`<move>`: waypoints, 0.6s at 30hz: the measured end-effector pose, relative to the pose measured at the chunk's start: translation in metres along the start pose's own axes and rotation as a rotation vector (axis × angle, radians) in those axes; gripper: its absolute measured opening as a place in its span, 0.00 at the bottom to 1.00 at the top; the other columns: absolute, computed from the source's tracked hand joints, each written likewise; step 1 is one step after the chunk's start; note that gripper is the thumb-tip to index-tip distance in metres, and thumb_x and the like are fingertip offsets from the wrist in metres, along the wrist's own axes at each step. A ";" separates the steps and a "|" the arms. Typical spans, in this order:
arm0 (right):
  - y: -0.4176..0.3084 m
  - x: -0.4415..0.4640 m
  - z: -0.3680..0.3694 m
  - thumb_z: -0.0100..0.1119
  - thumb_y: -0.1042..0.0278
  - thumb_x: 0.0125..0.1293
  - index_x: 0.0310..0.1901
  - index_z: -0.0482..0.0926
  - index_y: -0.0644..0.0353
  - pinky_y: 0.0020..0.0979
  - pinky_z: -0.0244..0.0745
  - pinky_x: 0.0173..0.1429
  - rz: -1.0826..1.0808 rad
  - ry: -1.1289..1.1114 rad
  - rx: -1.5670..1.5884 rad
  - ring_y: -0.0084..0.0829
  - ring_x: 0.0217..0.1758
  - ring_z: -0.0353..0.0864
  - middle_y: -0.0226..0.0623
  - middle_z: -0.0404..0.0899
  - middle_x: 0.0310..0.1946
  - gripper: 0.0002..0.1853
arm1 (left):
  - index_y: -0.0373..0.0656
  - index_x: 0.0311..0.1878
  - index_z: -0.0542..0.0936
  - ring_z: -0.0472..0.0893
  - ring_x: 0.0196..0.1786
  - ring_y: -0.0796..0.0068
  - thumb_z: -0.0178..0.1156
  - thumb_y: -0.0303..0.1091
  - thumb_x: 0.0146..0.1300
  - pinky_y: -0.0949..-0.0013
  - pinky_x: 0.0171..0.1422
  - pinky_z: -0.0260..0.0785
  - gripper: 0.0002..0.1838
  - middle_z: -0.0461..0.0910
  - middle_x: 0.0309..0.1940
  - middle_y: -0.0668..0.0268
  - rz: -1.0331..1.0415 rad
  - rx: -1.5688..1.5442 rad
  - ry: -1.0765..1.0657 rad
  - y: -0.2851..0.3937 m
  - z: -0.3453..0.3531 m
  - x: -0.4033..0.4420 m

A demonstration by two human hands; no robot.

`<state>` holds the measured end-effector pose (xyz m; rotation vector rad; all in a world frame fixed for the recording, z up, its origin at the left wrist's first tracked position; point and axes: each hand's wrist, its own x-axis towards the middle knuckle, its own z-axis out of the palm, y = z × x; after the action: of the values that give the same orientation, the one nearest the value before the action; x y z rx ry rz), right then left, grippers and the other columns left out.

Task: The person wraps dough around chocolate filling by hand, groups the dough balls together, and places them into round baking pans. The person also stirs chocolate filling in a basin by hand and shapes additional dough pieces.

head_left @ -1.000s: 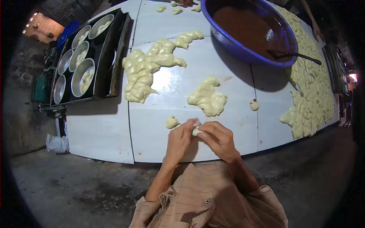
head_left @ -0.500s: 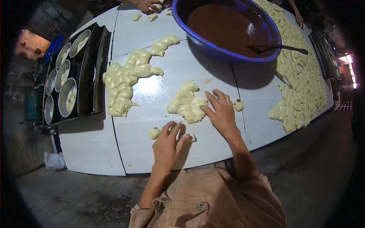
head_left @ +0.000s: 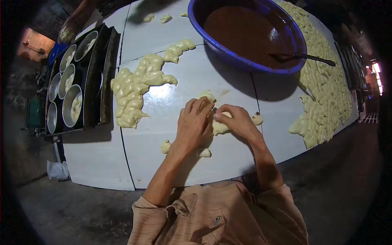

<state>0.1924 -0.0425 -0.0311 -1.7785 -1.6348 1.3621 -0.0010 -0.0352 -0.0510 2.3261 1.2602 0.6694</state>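
Note:
Both hands are at the middle dough piece (head_left: 221,125) on the white table. My left hand (head_left: 195,121) covers its left part, with bent fingers pressed against the dough. From the right, my right hand (head_left: 237,119) has thumb and fingers closed on the same dough. A small dough ball (head_left: 165,146) lies left of my left wrist, and another small piece (head_left: 203,152) is just below that hand. Beyond my right hand sits a small dough piece with a dark spot (head_left: 257,119).
A blue basin (head_left: 245,57) of brown liquid with a dark-handled utensil stands at the back. Dough masses lie left (head_left: 134,87) and right (head_left: 324,98). A black tray (head_left: 93,81) holds round tins. Another person's hand (head_left: 69,32) is above the tins.
My left hand has moved up from the small piece to the middle dough, and my right hand has closed on it. The other person's hand has moved left towards the tins.

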 end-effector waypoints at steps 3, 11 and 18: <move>-0.001 0.001 0.001 0.61 0.59 0.64 0.42 0.81 0.64 0.37 0.77 0.46 -0.072 0.013 -0.065 0.37 0.38 0.84 0.46 0.84 0.35 0.15 | 0.48 0.55 0.81 0.63 0.71 0.51 0.66 0.28 0.54 0.48 0.63 0.62 0.21 0.69 0.64 0.61 0.002 0.030 -0.095 -0.003 0.005 0.008; 0.036 -0.006 -0.016 0.64 0.69 0.63 0.39 0.76 0.63 0.24 0.77 0.40 0.007 0.110 0.595 0.20 0.36 0.79 0.31 0.79 0.34 0.09 | 0.54 0.40 0.87 0.56 0.76 0.52 0.68 0.35 0.56 0.44 0.70 0.53 0.08 0.66 0.71 0.65 -0.019 0.115 -0.150 -0.018 0.010 0.003; 0.038 -0.036 -0.022 0.69 0.63 0.60 0.54 0.79 0.63 0.37 0.73 0.57 -0.076 0.067 -0.063 0.40 0.50 0.80 0.45 0.80 0.46 0.22 | 0.51 0.75 0.61 0.50 0.78 0.45 0.65 0.41 0.60 0.40 0.74 0.46 0.40 0.56 0.75 0.53 0.033 0.008 -0.150 0.015 0.006 0.001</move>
<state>0.2364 -0.0779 -0.0369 -1.7585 -1.7089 1.2173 0.0128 -0.0430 -0.0469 2.3594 1.1620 0.4904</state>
